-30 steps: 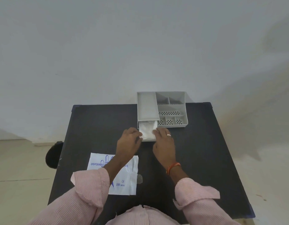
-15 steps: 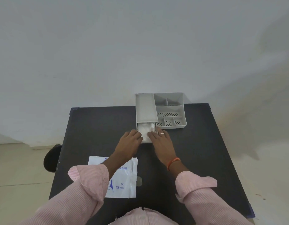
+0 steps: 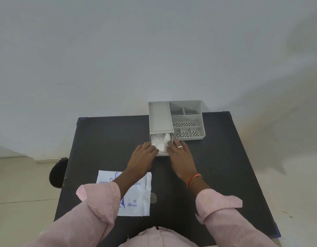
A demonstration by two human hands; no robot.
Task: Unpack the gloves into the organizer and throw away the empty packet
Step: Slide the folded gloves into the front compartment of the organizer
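Note:
A grey organizer [image 3: 187, 118] stands at the far middle of the black table [image 3: 225, 166]. Its drawer [image 3: 163, 154] sticks out toward me at the lower left, holding crumpled white gloves [image 3: 160, 142]. My left hand [image 3: 142, 158] rests at the drawer's left front corner, fingers curled against it. My right hand [image 3: 181, 155] lies flat at the drawer's right side, fingertips touching the gloves and drawer edge. The flat white packet [image 3: 136, 195] with blue print lies on the table under my left forearm.
A dark round object [image 3: 57, 172] sits on the floor beside the table's left edge. A small grey patch [image 3: 153, 197] marks the table next to the packet. A pale wall rises right behind the organizer.
The drawer with the gloves has slid a little further into the organizer, both hands following it away from me.

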